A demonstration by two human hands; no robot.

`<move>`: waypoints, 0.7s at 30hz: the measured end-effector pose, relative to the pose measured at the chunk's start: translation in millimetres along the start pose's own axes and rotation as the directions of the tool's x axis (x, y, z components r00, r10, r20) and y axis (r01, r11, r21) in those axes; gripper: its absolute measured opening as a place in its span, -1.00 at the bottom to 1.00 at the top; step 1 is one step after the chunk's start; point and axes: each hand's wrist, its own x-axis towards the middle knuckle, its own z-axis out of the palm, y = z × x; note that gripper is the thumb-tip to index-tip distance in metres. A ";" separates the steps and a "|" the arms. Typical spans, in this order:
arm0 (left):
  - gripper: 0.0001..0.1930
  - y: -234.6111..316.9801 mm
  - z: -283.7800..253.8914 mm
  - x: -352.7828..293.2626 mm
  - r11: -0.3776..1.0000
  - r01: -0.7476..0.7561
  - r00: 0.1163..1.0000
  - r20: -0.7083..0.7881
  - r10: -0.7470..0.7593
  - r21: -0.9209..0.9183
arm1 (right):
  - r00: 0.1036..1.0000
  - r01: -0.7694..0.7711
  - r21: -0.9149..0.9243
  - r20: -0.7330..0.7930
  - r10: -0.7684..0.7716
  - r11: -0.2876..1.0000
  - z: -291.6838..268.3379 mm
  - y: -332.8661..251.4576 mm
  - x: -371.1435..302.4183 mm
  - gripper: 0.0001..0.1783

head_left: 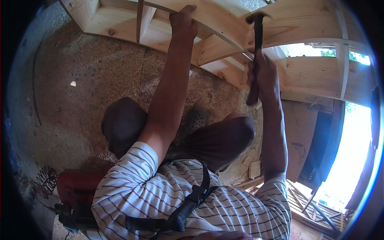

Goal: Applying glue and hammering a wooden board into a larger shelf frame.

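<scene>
My right hand (265, 76) is wrapped round the dark handle of a hammer (258, 34). The hammer stands head up, its head slightly blurred by motion and in front of the pale boards. My left arm reaches far forward, and my left hand (184, 23) grips the edge of a board in a wooden frame (218, 18). This frame is of light bare wood, with long boards joined by crosspieces into open bays. The undersides of my left fingers are hidden by the board and the hand itself.
Wood shavings lie over the brown floor (100, 72). Behind me at the left are a red machine (78, 186) and a coiled hose (46, 180). A dark panel (318, 148) and slatted wood (316, 212) stand at the right, beside a bright opening.
</scene>
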 end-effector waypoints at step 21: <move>-0.50 11.1 38.9 -39.9 0.981 -0.064 0.996 -0.071 0.052 -0.181 | 0.962 0.214 0.328 -0.233 -0.141 0.920 35.1 9.8 59.9 -0.75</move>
